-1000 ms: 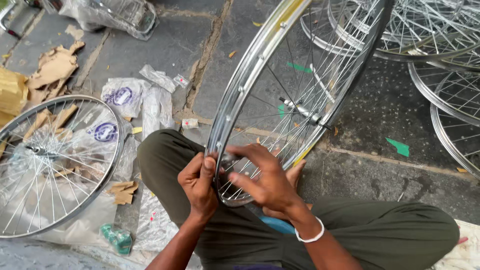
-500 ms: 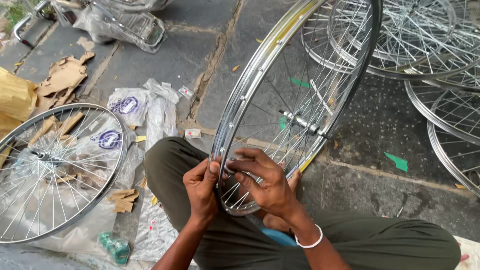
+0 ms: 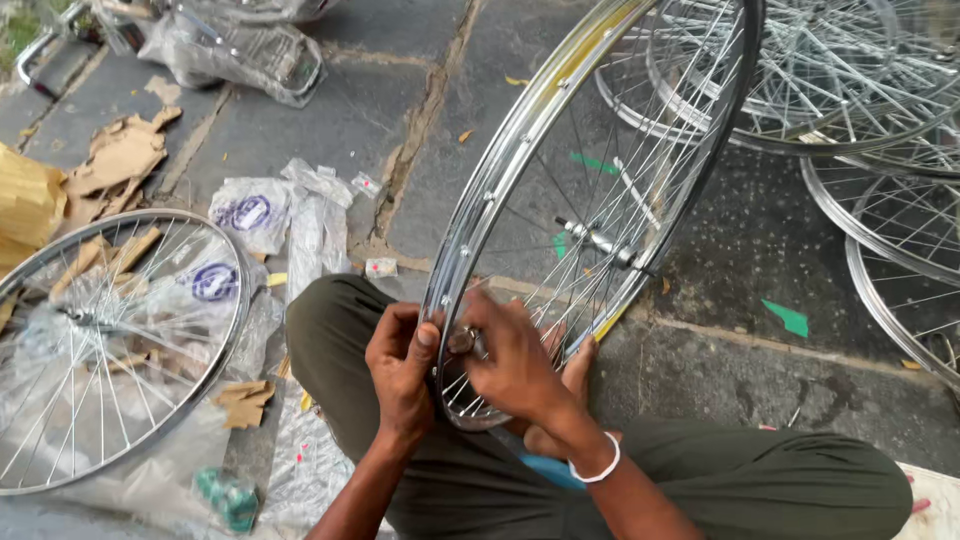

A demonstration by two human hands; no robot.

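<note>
A stone floor (image 3: pixel 400 110) is seen. Left of the flat wheel (image 3: pixel 105 345), torn cardboard (image 3: pixel 115 160) and plastic bags (image 3: pixel 290 225) are laid.

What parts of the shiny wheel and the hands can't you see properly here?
- Head view: the small tool at the wheel rim is mostly covered by the right hand and left hand.
- The rim's top is cut off by the picture's upper edge.
- The bare foot hides behind rim and right hand.
</note>
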